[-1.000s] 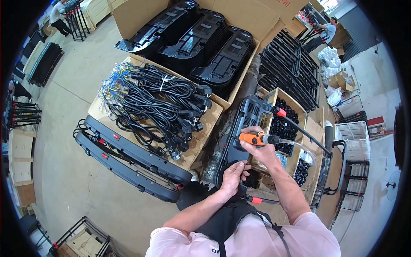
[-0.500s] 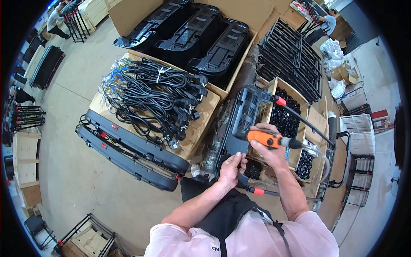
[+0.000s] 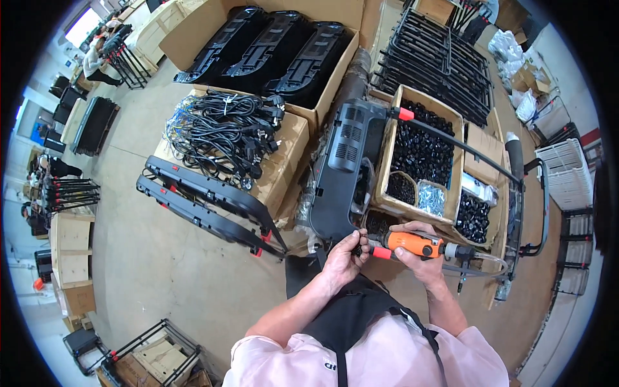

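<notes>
A dark grey plastic housing [image 3: 332,200] with vent slots lies in front of me, joined to a black tube frame [image 3: 464,148] with red sleeves. My left hand [image 3: 345,261] is closed at the housing's near corner, thumb and fingers pinched together. Something small and dark shows at its fingertips, too hidden to name. Wrapped round an orange power screwdriver [image 3: 412,244] with a clear hose at its rear is my right hand [image 3: 422,261]. The tool lies almost level, its front end pointing at my left fingers. Its tip is hard to make out.
Cardboard trays of black knobs [image 3: 422,138] and a bag of screws [image 3: 431,197] lie right of the housing. Bundled black power cords [image 3: 222,135] top a carton at left, with two curved housings [image 3: 206,200] leaning nearby. A large carton [image 3: 316,116] holds black shells.
My right hand has brought the screwdriver nearer to me, from over the housing to beside my left hand. The whole view has shifted, and my left hand stays near the housing's corner.
</notes>
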`<state>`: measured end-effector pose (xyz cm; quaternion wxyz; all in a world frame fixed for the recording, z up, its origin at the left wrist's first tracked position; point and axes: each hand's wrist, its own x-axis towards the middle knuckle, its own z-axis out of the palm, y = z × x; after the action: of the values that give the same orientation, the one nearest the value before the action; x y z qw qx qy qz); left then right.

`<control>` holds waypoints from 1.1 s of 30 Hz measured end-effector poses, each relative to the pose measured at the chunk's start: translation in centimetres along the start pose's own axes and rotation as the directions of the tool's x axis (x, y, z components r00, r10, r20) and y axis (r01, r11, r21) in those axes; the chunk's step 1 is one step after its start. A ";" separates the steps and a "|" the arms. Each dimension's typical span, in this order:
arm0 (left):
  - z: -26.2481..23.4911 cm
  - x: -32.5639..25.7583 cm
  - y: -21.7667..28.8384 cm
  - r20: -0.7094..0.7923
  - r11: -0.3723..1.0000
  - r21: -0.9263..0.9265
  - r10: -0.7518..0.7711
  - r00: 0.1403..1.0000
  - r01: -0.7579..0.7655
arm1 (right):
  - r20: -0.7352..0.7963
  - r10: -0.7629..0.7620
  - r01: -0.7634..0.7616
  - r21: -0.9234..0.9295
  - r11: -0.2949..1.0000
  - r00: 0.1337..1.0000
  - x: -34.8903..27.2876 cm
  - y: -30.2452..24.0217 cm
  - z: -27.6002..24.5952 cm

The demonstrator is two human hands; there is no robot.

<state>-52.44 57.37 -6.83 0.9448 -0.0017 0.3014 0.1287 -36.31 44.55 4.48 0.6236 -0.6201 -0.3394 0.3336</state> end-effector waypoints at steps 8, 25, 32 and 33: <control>-2.4 -3.2 -5.6 -0.039 0.999 0.004 -0.049 0.998 0.049 | 0.060 -0.014 0.015 -0.021 1.000 0.998 -6.0 1.8 -1.9; -3.2 -5.4 -0.3 -0.130 0.818 0.575 0.061 0.990 0.025 | -0.062 0.004 -0.014 -0.174 0.985 0.998 -3.5 3.2 2.6; -0.6 2.2 6.4 0.535 -0.379 0.828 0.313 0.785 -0.414 | -0.025 0.088 -0.091 -0.189 0.978 0.996 -1.9 2.4 4.0; 0.8 2.5 6.9 0.537 -0.374 0.827 0.307 0.786 -0.419 | -0.031 0.090 -0.094 -0.195 0.976 0.995 -1.8 2.4 3.9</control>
<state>-51.71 64.69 -7.02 0.4981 0.8220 0.2320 0.1494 -40.50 45.19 2.09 0.5470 -0.6974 -0.3347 0.3200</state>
